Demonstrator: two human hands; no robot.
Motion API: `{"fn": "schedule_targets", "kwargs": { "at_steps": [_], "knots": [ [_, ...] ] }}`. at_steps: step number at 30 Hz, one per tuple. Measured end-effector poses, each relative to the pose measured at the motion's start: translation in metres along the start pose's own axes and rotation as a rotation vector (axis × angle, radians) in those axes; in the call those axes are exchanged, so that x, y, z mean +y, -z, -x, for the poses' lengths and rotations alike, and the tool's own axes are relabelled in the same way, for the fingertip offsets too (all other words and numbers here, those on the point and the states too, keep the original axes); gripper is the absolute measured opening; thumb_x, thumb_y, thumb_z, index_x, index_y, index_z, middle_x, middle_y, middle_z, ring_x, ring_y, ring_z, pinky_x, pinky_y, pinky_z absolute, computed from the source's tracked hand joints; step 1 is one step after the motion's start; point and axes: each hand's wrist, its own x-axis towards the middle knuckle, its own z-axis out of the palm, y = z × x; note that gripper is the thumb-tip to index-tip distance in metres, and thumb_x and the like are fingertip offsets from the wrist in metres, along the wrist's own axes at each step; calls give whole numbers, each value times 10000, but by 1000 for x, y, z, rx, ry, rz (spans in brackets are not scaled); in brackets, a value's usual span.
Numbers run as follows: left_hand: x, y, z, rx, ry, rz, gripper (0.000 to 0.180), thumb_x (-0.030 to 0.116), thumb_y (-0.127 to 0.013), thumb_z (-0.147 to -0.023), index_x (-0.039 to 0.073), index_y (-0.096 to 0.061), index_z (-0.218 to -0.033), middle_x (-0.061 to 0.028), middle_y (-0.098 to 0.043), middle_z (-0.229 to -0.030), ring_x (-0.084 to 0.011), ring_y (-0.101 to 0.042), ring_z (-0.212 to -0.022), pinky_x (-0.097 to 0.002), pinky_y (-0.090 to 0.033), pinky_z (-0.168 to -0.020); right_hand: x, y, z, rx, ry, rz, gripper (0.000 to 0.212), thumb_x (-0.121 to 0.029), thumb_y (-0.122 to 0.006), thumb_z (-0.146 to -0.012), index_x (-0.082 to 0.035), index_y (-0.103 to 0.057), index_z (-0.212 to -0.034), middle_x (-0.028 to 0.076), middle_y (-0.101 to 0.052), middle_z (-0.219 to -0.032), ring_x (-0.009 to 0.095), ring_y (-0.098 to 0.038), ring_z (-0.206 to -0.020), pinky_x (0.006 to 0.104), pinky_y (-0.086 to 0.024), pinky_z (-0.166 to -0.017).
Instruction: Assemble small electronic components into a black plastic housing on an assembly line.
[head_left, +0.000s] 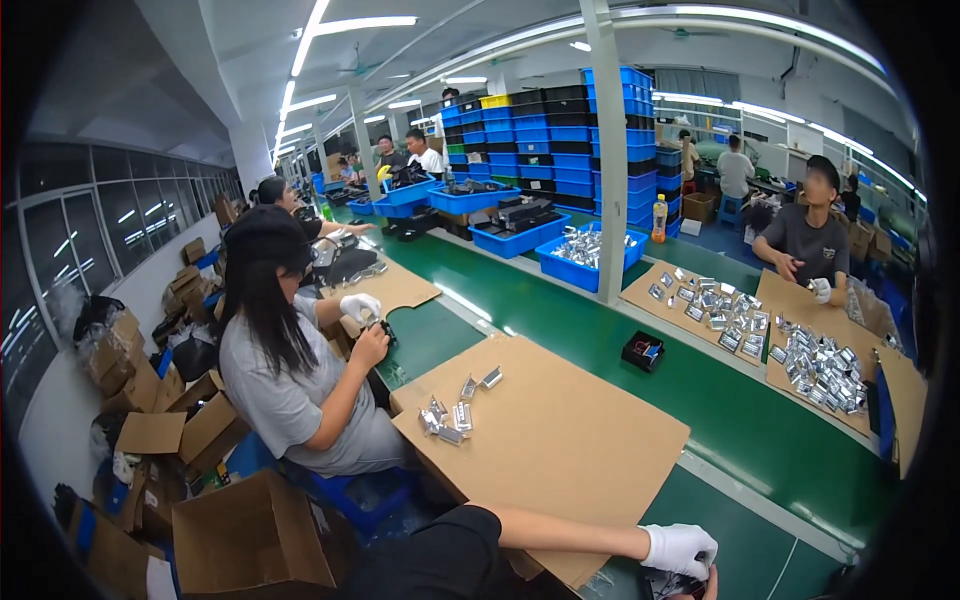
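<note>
At the lower right, my left hand [680,551], in a white glove, curls its fingers down over a small dark part [668,584] with a shiny face. The lower edge cuts that part off, so its kind does not show. Only a bare finger of my right hand [712,582] is visible, pressed in close beside the glove. My left forearm crosses a brown cardboard sheet [560,430] on the green table. Several bent silver metal brackets [461,416] lie loosely grouped on the sheet's left part, away from both hands.
To my left sits a co-worker [290,350] handling a small black part. Across the green belt [560,345], another person [815,235] sits by silver bracket piles [820,370]. A black box [642,351] lies on the belt. Blue bins [565,262] and an open carton [250,535] stand around.
</note>
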Motion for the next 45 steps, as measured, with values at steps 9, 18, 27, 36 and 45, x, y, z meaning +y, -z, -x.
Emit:
{"fn": "schedule_targets", "kwargs": {
  "at_steps": [9,18,27,36,45],
  "knots": [
    [-8,-17,29,201,-173,38,96,116,-696,-862,69,-686,-945,-85,-697,-837,-325,-610,-711,-401,-523,-699,-27,-3,-16,278,8,-118,293,-187,-740,-878,21,-715,-1084,300,-479,-1481,455,-582,-1221,462,-530,-1001],
    [-45,-60,41,228,-216,132,117,125,-702,-892,68,-700,-995,-81,-709,-871,-291,-624,-733,-382,-533,-699,-2,0,5,325,232,22,280,-204,-724,-969,5,-725,-1156,230,-712,-1209,349,-693,-1003,396,-573,-881],
    [-73,-84,32,215,-308,224,139,133,-707,-922,67,-715,-1044,-77,-721,-905,-257,-637,-755,-363,-544,-699,-30,-9,7,107,-260,-146,256,-215,-671,-1026,-22,-733,-1183,134,-761,-1062,227,-686,-872,332,-560,-773],
    [-74,-62,39,191,-486,286,162,141,-713,-951,67,-730,-1094,-73,-733,-940,-223,-651,-777,-345,-554,-699,-32,-11,-15,109,-249,-189,265,-205,-634,-1039,-14,-721,-1200,110,-742,-1004,216,-655,-835,311,-534,-766],
    [-53,-21,45,198,-704,324,185,149,-718,-981,66,-745,-1144,-69,-745,-974,-189,-664,-799,-326,-564,-699,-28,0,-36,-60,-160,-177,261,-178,-604,-1041,-4,-714,-1202,106,-727,-981,221,-651,-835,318,-532,-784]
  ]
}}
